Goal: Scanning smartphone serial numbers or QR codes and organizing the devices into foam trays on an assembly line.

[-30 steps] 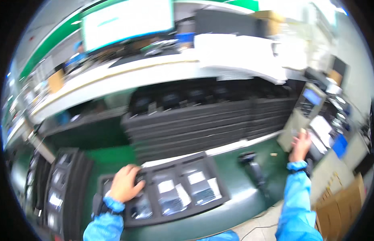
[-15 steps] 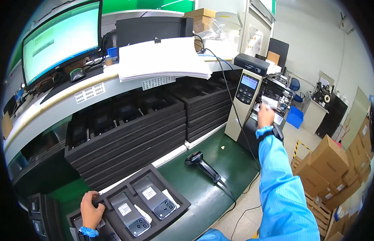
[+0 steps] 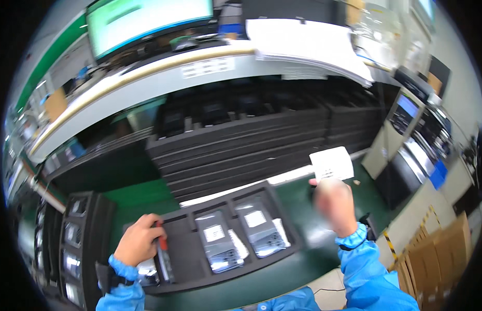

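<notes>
My left hand [image 3: 139,242] is closed over the left part of a black foam tray [image 3: 186,281]. Between its fingers is a slim dark object with a red upper end [image 3: 163,254], seen nearly edge-on; its kind is unclear. Beside it, part of a phone [image 3: 148,272] shows in the tray. Two phones [image 3: 224,255] [image 3: 259,234] in clear wrapping lie back up in their compartments, each with white labels. My right hand [image 3: 334,206], blurred, pinches a white label sheet [image 3: 332,164] above the green bench, right of the tray.
Stacked foam trays [image 3: 241,150] stand behind, under a shelf [image 3: 163,78] with a monitor [image 3: 147,23] and paper stack [image 3: 308,46]. A label printer [image 3: 391,137] is at the right, cardboard boxes [image 3: 440,256] at lower right. Another phone tray [image 3: 88,243] stands at left.
My right hand has come back from the printer with the label sheet. My left hand now grips the slim red-ended object at the tray. The view has swung left.
</notes>
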